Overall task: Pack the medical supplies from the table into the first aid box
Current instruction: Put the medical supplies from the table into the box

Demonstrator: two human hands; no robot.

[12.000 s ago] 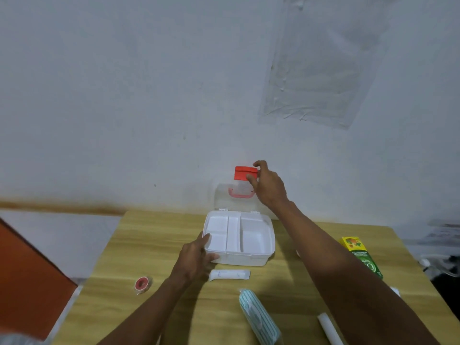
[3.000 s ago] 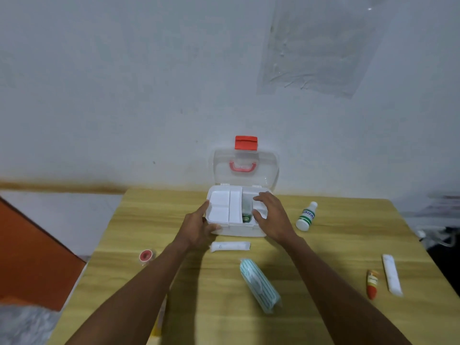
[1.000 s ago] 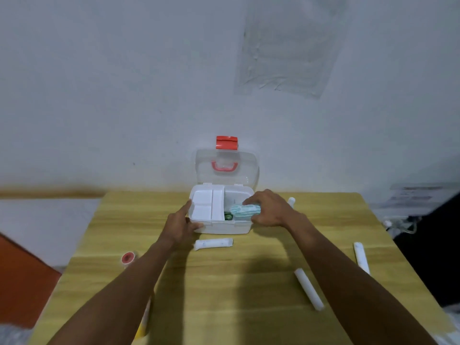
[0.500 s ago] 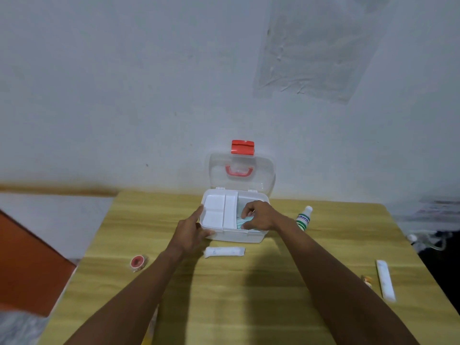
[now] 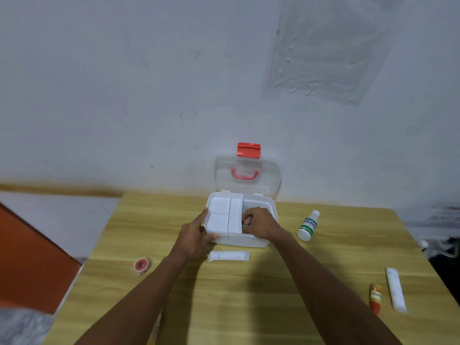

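Note:
The white first aid box (image 5: 271, 204) stands open at the table's back, its clear lid (image 5: 249, 175) with a red latch upright against the wall. A white divided tray (image 5: 219, 215) fills its left half. My left hand (image 5: 194, 235) grips the box's front left corner. My right hand (image 5: 261, 222) is inside the right compartment, fingers curled down on the teal mask pack, which is almost hidden beneath it. On the table lie a white gauze roll (image 5: 229, 255), a red tape roll (image 5: 142, 265), a white bottle (image 5: 308, 226), a red-orange tube (image 5: 375, 297) and a white wrapped roll (image 5: 395, 290).
The wooden table (image 5: 249, 307) ends against a grey wall behind the box. An orange panel (image 5: 29, 265) stands off the table's left edge. Cables (image 5: 443, 247) lie past the right edge.
My right hand has pushed the teal mask pack deeper into the right compartment, so that it is now nearly out of sight. My left hand has stayed on the box's corner.

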